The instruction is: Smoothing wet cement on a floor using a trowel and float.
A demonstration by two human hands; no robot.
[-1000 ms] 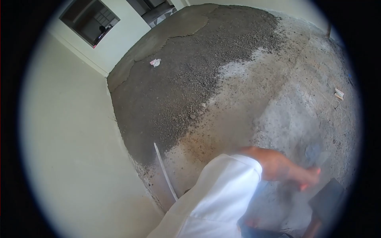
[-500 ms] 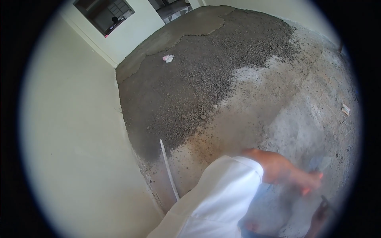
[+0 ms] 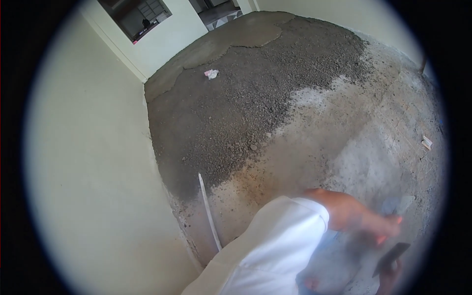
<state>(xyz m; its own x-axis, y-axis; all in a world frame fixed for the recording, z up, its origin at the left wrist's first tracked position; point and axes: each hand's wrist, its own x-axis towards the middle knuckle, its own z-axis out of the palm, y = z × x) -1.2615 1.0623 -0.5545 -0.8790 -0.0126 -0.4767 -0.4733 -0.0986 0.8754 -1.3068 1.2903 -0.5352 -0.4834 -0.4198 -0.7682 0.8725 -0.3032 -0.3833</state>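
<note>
My left arm, in a white sleeve [image 3: 268,241], reaches across to the right. My left hand [image 3: 383,226] is closed around an orange-red handle [image 3: 398,220], which shows on both sides of the fist. Just beyond it lies a pale, flat, pointed shape [image 3: 406,202]; haze hides whether it joins the handle. Below and to the right, my right hand [image 3: 391,275] is closed on a flat dark rectangular plate [image 3: 392,258], tilted with its broad face showing. Its exact kind is too blurred to tell.
Dark gravelly mortar [image 3: 236,108] covers the far floor, with a smoother patch [image 3: 246,32] at the back. A pale strip [image 3: 210,216] lies beside the left wall [image 3: 88,172]. A crumpled wrapper [image 3: 211,74] rests on the mortar; a pale scrap [image 3: 427,142] lies right.
The dark plate in my right hand has turned from nearly edge-on to showing its broad face. My left hand has shifted very slightly right and down, still around the orange-red handle.
</note>
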